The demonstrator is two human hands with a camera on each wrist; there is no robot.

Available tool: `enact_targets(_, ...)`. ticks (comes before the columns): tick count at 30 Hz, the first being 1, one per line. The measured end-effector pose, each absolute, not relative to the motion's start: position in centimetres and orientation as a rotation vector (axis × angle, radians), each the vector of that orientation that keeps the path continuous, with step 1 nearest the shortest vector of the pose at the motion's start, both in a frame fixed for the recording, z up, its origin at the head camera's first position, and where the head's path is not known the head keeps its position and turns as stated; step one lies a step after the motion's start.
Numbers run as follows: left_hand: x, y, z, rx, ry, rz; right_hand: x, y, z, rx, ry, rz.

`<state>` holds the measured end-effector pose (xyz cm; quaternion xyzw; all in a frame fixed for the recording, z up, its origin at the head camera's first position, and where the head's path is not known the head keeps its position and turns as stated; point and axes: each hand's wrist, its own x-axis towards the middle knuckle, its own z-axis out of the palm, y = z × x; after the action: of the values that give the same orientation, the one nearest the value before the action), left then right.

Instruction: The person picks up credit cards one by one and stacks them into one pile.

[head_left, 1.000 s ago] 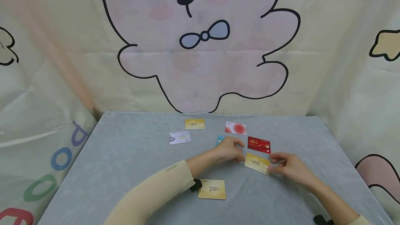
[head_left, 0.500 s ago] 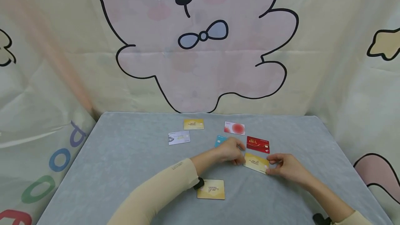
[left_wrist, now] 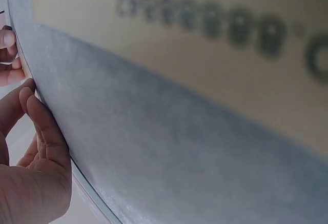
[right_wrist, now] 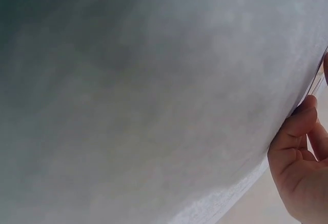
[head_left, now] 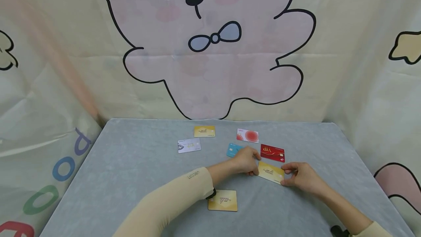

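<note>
A yellow card (head_left: 270, 172) lies in the right half of the grey-covered table, its print facing up. My left hand (head_left: 246, 160) holds its left end, thumb low and a finger at the upper corner. At the opposite end, my right hand (head_left: 303, 178) grips the card's right corners between thumb and finger. In the left wrist view the left hand (left_wrist: 38, 157) has its fingers bent, with the other hand's fingers just beyond. The right wrist view shows the right hand (right_wrist: 302, 165) at the frame's edge, where the card is barely visible.
A red VIP card (head_left: 272, 153) lies just behind. Partly behind my left hand is a blue card (head_left: 234, 149). Farther back are a white card with a red circle (head_left: 247, 135), a gold card (head_left: 204, 131) and a silver card (head_left: 189, 145). A thicker yellow card-like piece (head_left: 223, 200) sits nearer.
My left hand and sleeve have shifted slightly right, uncovering more of the blue card. The right hand has closed in slightly leftward on the yellow card, which has barely moved.
</note>
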<state>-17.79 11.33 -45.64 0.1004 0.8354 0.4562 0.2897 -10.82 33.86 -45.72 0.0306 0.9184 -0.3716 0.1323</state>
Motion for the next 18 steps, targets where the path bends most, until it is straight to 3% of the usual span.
enact_targets(10, -17.52, 11.32, -45.43, 0.298, 2.264, 1.178, -10.85, 33.63, -45.75, 0.08, 2.694, -1.048)
enact_targets(18, -17.19, 11.42, -45.49, 0.492, 2.402, 1.042, -10.89, 33.36, -45.7, 0.133, 2.669, -1.088)
